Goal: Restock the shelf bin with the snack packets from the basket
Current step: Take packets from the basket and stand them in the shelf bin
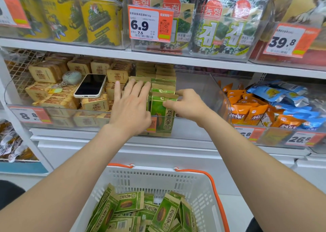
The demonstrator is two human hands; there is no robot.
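Green-and-tan snack packets [163,89] stand upright in rows inside a clear shelf bin [202,90] on the middle shelf. My left hand [130,106] lies flat with straight fingers against the left row of packets. My right hand [188,104] pinches the top edge of the front packet [162,119] in the right row. Below, a white basket [158,178] with orange handles holds several more of the same green packets [141,212], lying loose.
A phone [90,85] and a keychain rest on tan packets [53,90] in the bin to the left. Orange and blue packets [264,106] fill the bin at right. Seaweed packs [220,29] and yellow tins [70,16] sit on the shelf above.
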